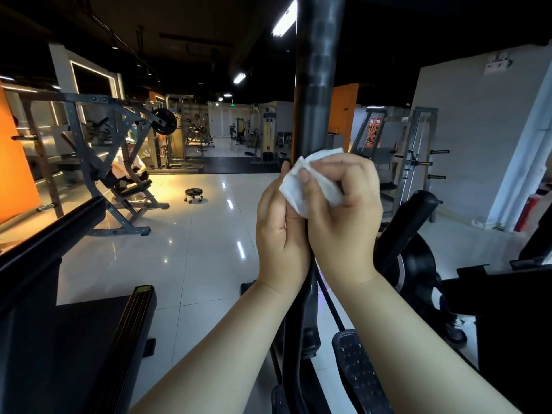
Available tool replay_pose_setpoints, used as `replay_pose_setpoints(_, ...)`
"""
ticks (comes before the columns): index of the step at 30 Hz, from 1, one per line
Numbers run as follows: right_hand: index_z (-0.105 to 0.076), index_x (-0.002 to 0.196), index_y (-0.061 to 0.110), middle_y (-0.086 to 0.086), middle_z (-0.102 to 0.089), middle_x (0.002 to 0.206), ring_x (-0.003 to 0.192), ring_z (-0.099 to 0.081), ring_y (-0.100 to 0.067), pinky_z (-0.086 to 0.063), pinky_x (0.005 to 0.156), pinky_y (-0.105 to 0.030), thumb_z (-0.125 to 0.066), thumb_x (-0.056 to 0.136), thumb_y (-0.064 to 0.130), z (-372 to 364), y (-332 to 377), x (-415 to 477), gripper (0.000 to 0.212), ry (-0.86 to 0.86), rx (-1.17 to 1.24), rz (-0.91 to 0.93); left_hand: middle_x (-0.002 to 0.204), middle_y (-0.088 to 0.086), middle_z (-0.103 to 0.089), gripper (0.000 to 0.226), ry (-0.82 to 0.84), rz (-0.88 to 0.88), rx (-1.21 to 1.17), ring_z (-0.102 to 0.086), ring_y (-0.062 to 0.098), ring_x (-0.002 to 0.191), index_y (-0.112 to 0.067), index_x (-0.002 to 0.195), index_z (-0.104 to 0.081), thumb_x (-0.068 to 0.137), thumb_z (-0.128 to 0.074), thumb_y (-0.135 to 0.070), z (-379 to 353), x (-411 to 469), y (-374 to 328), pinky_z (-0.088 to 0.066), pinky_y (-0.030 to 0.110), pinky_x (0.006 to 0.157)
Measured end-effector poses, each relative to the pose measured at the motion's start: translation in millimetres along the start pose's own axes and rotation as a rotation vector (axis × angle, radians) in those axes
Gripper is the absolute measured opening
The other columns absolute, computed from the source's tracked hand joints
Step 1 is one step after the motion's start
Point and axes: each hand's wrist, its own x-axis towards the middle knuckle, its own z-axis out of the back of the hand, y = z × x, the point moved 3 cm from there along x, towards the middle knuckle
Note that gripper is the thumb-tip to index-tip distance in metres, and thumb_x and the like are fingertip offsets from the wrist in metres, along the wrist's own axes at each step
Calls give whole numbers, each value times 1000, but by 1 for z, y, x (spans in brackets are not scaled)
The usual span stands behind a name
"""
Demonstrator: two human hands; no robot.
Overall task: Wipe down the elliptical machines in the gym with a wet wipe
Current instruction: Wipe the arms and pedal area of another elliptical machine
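R hand [343, 222] has fingers + thumb curled tight round a crumpled white wet wipe [294, 192], pressing it vs the tall black upright handle bar [316, 85] of the elliptical, approx mid-height of the visible bar. L hand [280, 231] wraps the same bar from the other side, just beside the wipe, thumb tip touching the wipe's edge. Can't tell whether its hidden fingers also catch the cloth. So the wipe sits between both hands, on the bar.

Progress, as a judgement: mid-wipe on this bar. Above the hands the bar shows dull banded smears, poss. wet streaks, so the upper part is prob. done; not sure. Left to do: bar below the hands, black ribbed foot pedal [358, 375], black round flywheel housing [415, 252], plus any other machines. No sign those are wiped.
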Motion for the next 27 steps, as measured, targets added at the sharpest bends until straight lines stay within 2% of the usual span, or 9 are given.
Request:
replay_pose_setpoints(3, -61, 96, 17, -1, -63, 107, 107, -62, -15, -51, 95, -39, -69, 96, 16, -1, -4, -3, 8, -121, 98, -154, 130, -11, -57, 38, -34, 34, 62, -54, -3, 125, -4, 142, -54, 108, -42, -13, 2, -3, 6, -42, 16, 103)
replay_pose_setpoints(7, -68, 97, 5, -2, -56, 111, 112, -57, -6, -47, 97, -24, -72, 90, -1, -2, 5, -6, 10, 33, 23, 38, 110, -10, -66, 21, -7, 67, -115, -62, 5, 107, -33, 112, -69, 103, -50, -30, -1, 2, -7, -48, 26, 93)
replay_pose_setpoints(10, -68, 96, 8, -1, -58, 109, 110, -57, -8, -45, 95, -21, -71, 92, 3, 3, 0, -2, 8, 46, 1, 55, 128, -16, -58, 31, -7, 14, 14, -54, -3, 125, -25, 131, -61, 107, -46, -11, 0, -1, -3, -41, 16, 103)
replay_pose_setpoints(12, -63, 95, 16, -1, -62, 105, 106, -60, -10, -50, 94, -31, -70, 95, 12, 4, -6, -2, 9, -46, 52, -79, 133, -16, -51, 38, -2, 24, 105, -47, -15, 127, -4, 143, -53, 107, -42, -5, 2, -5, 7, -36, 8, 104)
replay_pose_setpoints(14, -60, 96, 23, -2, -63, 105, 105, -62, -16, -51, 94, -41, -68, 97, 16, 1, -4, -5, 11, -94, 100, -167, 134, -16, -50, 42, -17, 27, 101, -47, -15, 127, 1, 147, -47, 107, -40, -8, 2, -5, 10, -36, 8, 104)
replay_pose_setpoints(20, -68, 102, 5, 1, -54, 114, 112, -56, -16, -45, 97, -24, -70, 92, -1, 1, 2, -8, 12, 104, -73, 120, 130, -4, -60, 35, -14, 4, 38, -56, 4, 126, -4, 136, -56, 104, -45, 2, 2, -3, 10, -42, 21, 106)
replay_pose_setpoints(23, -61, 97, 17, 1, -63, 106, 105, -61, -13, -51, 96, -34, -65, 97, 11, 4, -9, -6, 7, -79, 31, -134, 137, -15, -48, 40, -20, 21, 116, -44, -14, 131, -1, 145, -47, 105, -42, -1, 3, -5, 11, -34, 10, 108)
replay_pose_setpoints(25, -59, 95, 25, 1, -67, 103, 103, -65, -15, -52, 97, -44, -64, 99, 14, 4, -15, -9, 12, -152, 108, -319, 141, -14, -45, 42, -13, -12, 144, -40, -14, 134, 0, 148, -43, 105, -40, -4, 3, -6, 10, -31, 11, 112)
replay_pose_setpoints(27, -60, 99, 29, 1, -67, 105, 105, -65, -17, -52, 96, -44, -64, 99, 13, 4, -11, -14, 16, -136, 94, -239, 141, -13, -45, 43, -14, -18, 148, -40, -14, 135, -2, 148, -43, 106, -40, -5, 4, -5, 9, -32, 12, 112)
